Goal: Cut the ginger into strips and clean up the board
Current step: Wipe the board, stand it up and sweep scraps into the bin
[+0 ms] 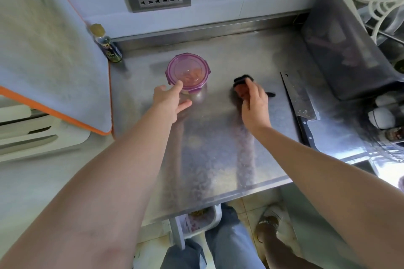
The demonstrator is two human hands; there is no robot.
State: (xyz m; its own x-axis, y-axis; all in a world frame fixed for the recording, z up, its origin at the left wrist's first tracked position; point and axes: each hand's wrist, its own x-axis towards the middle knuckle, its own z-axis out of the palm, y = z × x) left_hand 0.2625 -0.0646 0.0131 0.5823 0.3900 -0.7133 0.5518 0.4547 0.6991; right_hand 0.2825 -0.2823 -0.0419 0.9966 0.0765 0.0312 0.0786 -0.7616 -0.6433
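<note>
The right hand [254,102] is curled around a dark sponge [241,86] pressed to the steel counter [218,148], while the spread left hand [169,100] touches the near side of the lidded container [188,72], probably to shift it. I see no ginger; the cutting board [43,50] leans up at far left. Wiping toward the near edge, clear of the knife [299,102] lying to the right, seems wise.

Both my arms reach forward. My left hand [169,102] is open, fingers spread, thumb out. My right hand [254,106] is curled, palm down, fingers closed in a grip.
</note>
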